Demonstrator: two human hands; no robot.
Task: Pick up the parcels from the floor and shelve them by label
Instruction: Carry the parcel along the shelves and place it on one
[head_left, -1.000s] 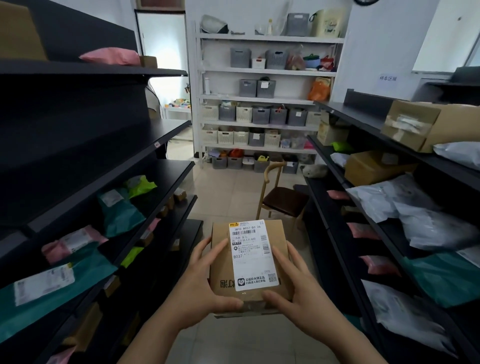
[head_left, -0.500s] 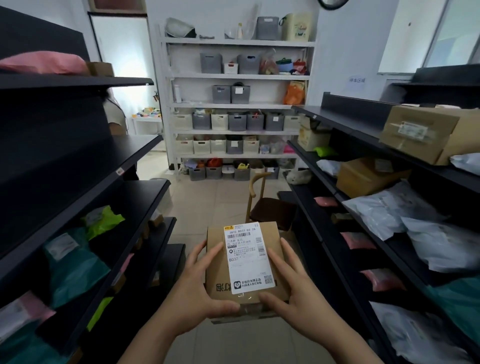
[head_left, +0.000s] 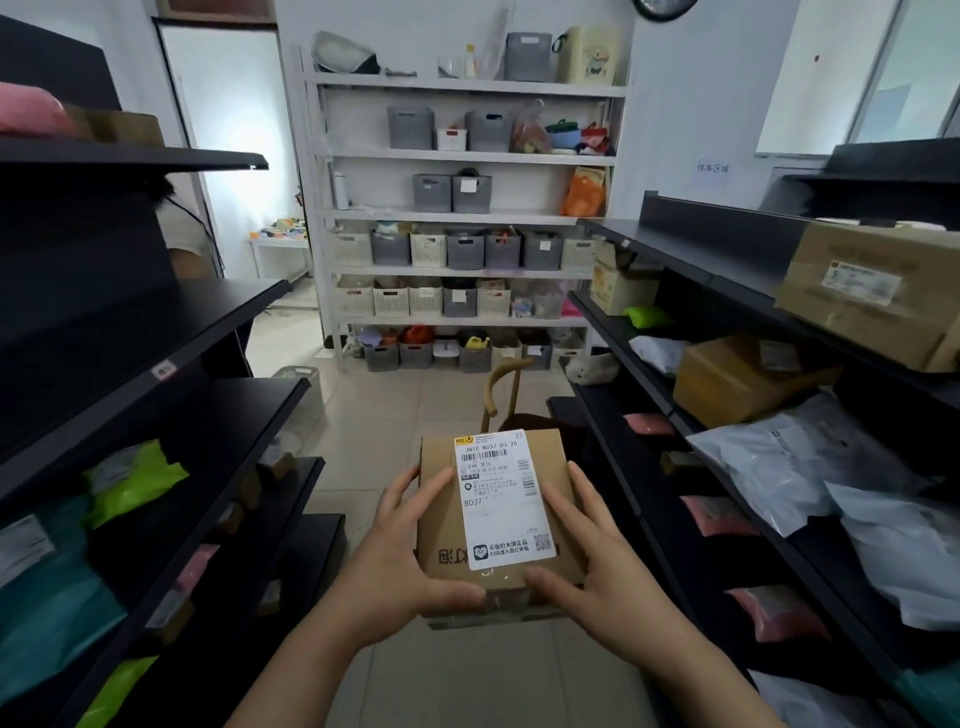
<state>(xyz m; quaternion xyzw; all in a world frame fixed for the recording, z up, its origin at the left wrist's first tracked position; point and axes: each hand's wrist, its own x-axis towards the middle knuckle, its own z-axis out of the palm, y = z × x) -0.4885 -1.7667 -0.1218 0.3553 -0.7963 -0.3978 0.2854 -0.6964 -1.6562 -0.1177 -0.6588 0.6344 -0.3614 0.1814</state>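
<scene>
The aisle is seen from a single head-worn, wide-angle camera, aimed forward and slightly down. The white shelving (head_left: 467, 218) is faced from afar; black shelves (head_left: 171, 364) flank closely.

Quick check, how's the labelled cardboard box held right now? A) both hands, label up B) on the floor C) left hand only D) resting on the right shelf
A: the left hand and right hand grip opposite sides of the cardboard box, white label facing the camera.
</scene>
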